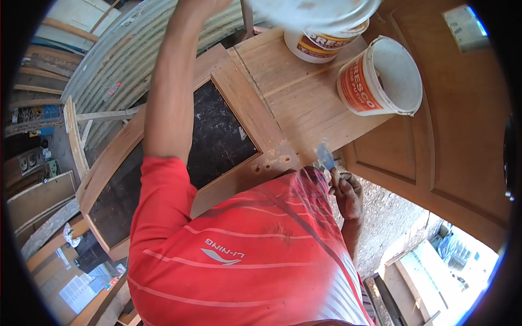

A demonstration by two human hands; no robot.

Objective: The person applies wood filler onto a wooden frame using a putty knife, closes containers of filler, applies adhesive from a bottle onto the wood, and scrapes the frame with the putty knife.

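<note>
My left arm reaches up across the panel, and my left hand [211, 4] is mostly cut off by the top edge, its fingers hidden. Near it a whitish round lid [312, 12], smeared by motion, hangs over a Presco bucket [312, 48]. My right hand [348, 198], close to my red shirt, is closed around a putty knife [325, 156]. The blade points up, with pale residue on it. To the right of the first bucket, a second white Presco bucket [361, 87] stands uncovered; its inside wall shows.
Both buckets stand on a wooden board [304, 103] beside a framed wooden panel [234, 81] with dark insets. A wooden door [457, 136] is at the right. Corrugated sheet metal [125, 60] lies behind at the left, with planks and papers [81, 293] below.
</note>
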